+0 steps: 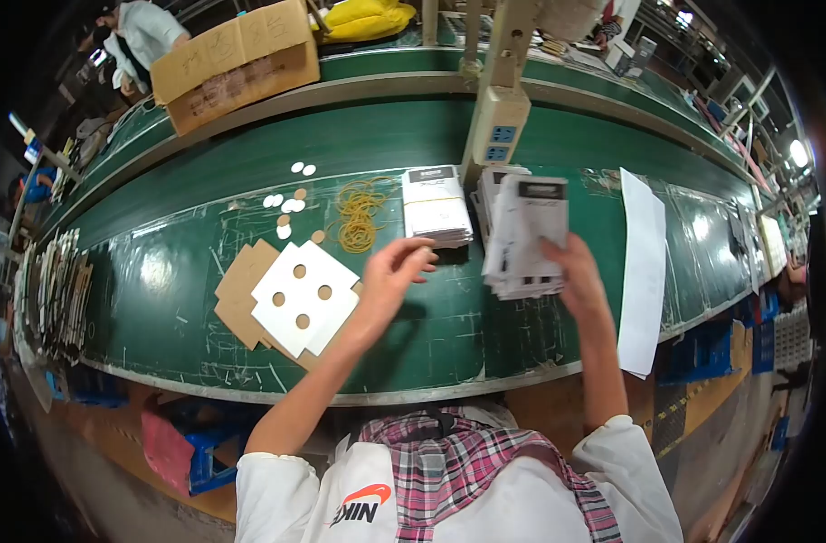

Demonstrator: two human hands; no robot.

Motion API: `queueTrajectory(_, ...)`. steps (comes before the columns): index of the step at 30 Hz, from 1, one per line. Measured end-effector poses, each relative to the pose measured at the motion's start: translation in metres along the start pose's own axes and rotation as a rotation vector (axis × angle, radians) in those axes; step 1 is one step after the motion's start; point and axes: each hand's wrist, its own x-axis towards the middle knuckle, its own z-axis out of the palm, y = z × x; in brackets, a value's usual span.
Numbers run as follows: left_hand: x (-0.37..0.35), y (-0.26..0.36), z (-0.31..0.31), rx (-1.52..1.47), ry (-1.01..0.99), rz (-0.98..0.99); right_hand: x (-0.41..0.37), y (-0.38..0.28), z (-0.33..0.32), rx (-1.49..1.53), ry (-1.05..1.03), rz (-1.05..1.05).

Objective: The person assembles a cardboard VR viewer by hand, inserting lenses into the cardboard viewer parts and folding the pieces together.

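My right hand (pixel 576 271) grips a stack of white printed cards (pixel 526 240) by its right edge, above the green bench. Behind it, more white cards (pixel 493 185) are partly hidden. My left hand (pixel 399 271) hovers with curled fingers near a banded stack of white cards (pixel 436 208); whether it holds anything is too small to tell. Left of that stack is a pile of yellow rubber bands (pixel 357 217). A white board with four round holes (pixel 291 281) lies over brown cardboard (pixel 237 290).
Small white discs (pixel 294 205) lie behind the boards. A long white sheet (pixel 642 271) is at the right. A metal post with a socket box (pixel 502 127) rises behind the cards. A cardboard box (pixel 237 68) sits on the back shelf; a person (pixel 142 36) stands beyond.
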Motion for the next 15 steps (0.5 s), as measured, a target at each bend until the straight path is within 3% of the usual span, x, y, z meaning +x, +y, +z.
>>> queueTrajectory(5,-0.021,-0.012,-0.109,0.407,0.3,0.085,0.021,-0.019,-0.075,-0.049,0.12,-0.03)
queueTrajectory(9,-0.04,-0.034,-0.192,0.876,0.418,0.072,0.062,-0.021,-0.141,-0.126,0.152,-0.011)
queueTrajectory(13,-0.045,-0.024,-0.197,1.258,0.39,-0.032,0.101,-0.008,-0.169,-0.204,0.069,0.133)
queueTrajectory(15,-0.039,-0.019,-0.201,1.281,0.334,-0.12,0.11,-0.004,-0.166,-0.228,0.038,0.19)
